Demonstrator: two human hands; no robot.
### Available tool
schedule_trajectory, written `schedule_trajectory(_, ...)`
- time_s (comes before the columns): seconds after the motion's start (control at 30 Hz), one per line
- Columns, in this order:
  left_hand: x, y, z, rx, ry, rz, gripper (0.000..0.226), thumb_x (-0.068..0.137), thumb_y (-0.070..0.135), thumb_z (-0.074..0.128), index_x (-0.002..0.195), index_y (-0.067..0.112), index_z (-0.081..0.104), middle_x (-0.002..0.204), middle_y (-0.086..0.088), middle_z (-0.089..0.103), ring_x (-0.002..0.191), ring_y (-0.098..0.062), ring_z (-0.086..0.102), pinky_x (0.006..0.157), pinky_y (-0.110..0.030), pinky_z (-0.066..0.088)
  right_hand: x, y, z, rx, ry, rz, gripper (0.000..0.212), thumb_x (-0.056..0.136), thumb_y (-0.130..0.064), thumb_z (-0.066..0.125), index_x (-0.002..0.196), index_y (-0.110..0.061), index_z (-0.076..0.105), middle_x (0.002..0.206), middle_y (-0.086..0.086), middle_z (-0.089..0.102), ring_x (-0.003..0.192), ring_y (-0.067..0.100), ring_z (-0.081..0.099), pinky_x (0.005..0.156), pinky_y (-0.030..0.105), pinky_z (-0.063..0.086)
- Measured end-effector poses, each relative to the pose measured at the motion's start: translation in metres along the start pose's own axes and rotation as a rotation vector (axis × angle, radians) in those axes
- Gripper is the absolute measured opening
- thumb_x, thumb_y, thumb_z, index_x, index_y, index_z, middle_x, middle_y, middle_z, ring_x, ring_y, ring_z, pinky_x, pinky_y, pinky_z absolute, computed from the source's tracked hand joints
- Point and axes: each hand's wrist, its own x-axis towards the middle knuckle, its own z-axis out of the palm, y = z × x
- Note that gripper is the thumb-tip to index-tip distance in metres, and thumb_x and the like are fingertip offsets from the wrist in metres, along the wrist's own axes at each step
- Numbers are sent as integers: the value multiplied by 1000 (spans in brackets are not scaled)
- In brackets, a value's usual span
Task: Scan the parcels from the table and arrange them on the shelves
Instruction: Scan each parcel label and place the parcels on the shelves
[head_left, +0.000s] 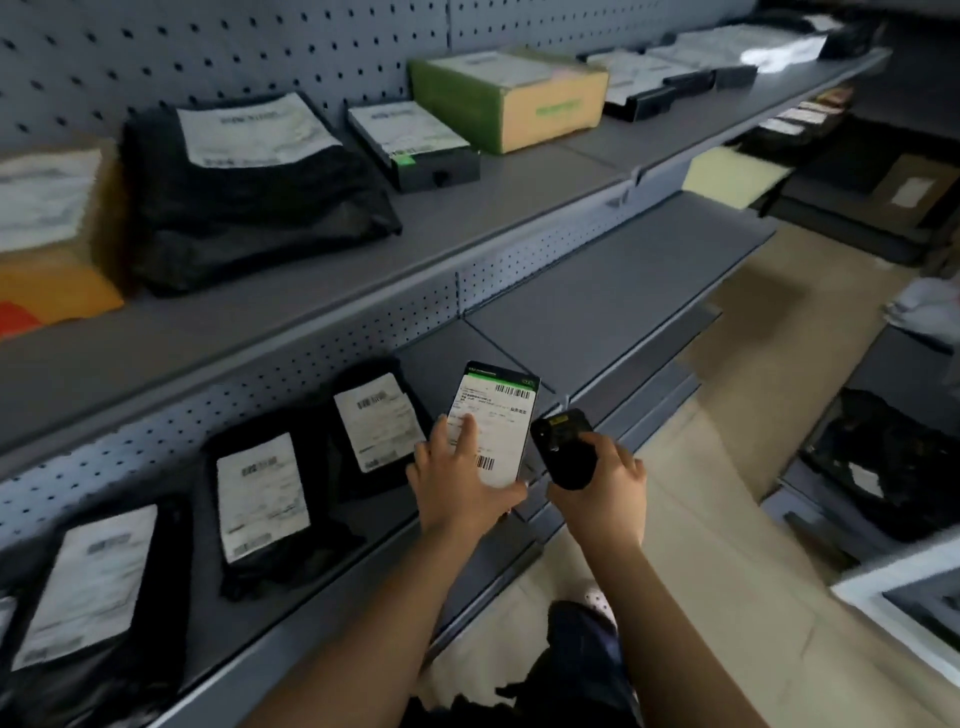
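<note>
My left hand (457, 478) holds a flat black parcel (506, 415) with a white barcode label, fingers over the label and thumb under its near edge, above the front of the lower shelf (597, 312). Right beside it, my right hand (608, 483) grips a black handheld scanner (563, 447), its head close to the parcel's right edge. Three black bagged parcels with white labels (262, 501) (376, 421) (83, 587) lie in a row on the lower shelf to the left.
The upper shelf (363, 270) carries a black bag (249, 197), a black box (415, 145), a green-and-tan carton (509, 96) and more parcels to the right. A black bag (893, 462) lies on a low surface at right. Tan floor (727, 467) runs between.
</note>
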Motion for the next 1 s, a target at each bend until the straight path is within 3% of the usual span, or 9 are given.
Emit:
schedule_trajectory(0.33, 118, 59, 50, -26, 104, -447, 107, 67, 75, 62, 152, 27, 17, 157, -8, 11, 134, -34, 22, 110, -46, 25, 209, 7, 48, -54, -374, -381, 69, 59, -21, 78, 125, -18, 57, 111, 6, 66, 101, 31, 58, 87, 37, 43)
schedule_trajectory(0.43, 142, 67, 62, -37, 131, -533, 106, 70, 74, 60, 153, 28, 13, 159, -8, 6, 136, -35, 18, 111, -46, 21, 246, 5, 70, -14, -409, -468, 66, 55, -18, 80, 117, -13, 62, 101, 9, 69, 94, 30, 63, 95, 44, 45)
schedule_trajectory(0.53, 162, 62, 82, -45, 160, -608, 105, 71, 75, 58, 153, 29, 11, 160, -7, 3, 138, -36, 15, 113, -47, 19, 268, 6, 97, 9, -416, -544, 61, 55, -20, 81, 112, -15, 63, 96, 8, 70, 88, 29, 65, 93, 41, 45)
schedule_trajectory(0.73, 187, 52, 108, -84, 228, -694, 97, 72, 77, 56, 151, 32, 21, 161, 0, 1, 140, -34, 13, 114, -47, 15, 288, 14, 121, 55, -540, -536, 67, 60, -25, 84, 122, -19, 59, 110, 6, 67, 101, 27, 59, 96, 39, 44)
schedule_trajectory(0.83, 183, 60, 103, -127, 261, -694, 87, 77, 75, 53, 149, 33, 28, 161, -1, 6, 142, -31, 11, 114, -47, 13, 287, 19, 101, 117, -551, -508, 69, 61, -21, 86, 123, -19, 58, 112, 6, 66, 106, 27, 55, 95, 38, 45)
schedule_trajectory(0.93, 157, 70, 89, -132, 263, -670, 78, 81, 69, 54, 147, 32, 32, 160, 0, 12, 143, -26, 12, 114, -46, 13, 277, 10, 75, 165, -571, -497, 67, 61, -15, 85, 123, -16, 59, 110, 9, 67, 106, 30, 56, 96, 46, 47)
schedule_trajectory(1.0, 132, 73, 78, -141, 297, -669, 76, 81, 66, 57, 146, 33, 35, 160, 1, 15, 144, -24, 12, 115, -46, 14, 267, 3, 62, 167, -617, -501, 66, 62, -16, 85, 123, -18, 59, 111, 8, 66, 106, 29, 55, 91, 43, 49)
